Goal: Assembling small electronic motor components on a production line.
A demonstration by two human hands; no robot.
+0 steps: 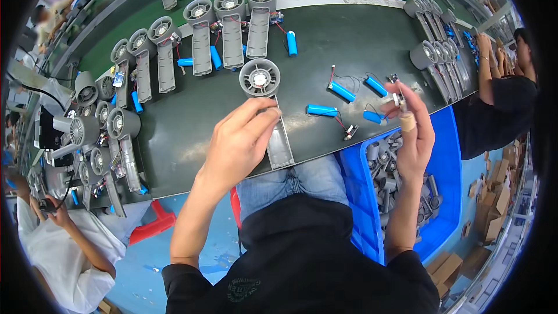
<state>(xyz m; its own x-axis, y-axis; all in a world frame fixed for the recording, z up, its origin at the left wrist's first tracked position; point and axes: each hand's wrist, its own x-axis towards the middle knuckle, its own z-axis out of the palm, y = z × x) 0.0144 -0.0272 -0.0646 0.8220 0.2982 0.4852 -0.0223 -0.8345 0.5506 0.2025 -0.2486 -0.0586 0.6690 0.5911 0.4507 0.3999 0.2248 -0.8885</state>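
A grey fan housing [260, 78] with a round fan head and a long open handle shell [280, 146] lies on the dark green table in front of me. My left hand [239, 139] is closed, thumb and fingers pinched at the top of that handle; the fingertips partly cover the spot. Raised over the table's right side, my right hand [414, 136] pinches a small circuit board [398, 100] with a white part between thumb and fingers. A finger wears a tan wrap [408, 122]. Just left of this hand lies a blue battery cell [372, 117] with wires.
Loose wired blue cells [342, 92] lie mid-table. Rows of fan housings [232, 35] stand at the back left, others [439, 61] at the right. A blue bin [450, 197] of grey parts sits by my right forearm. Co-workers sit at left [87, 250] and right [494, 104].
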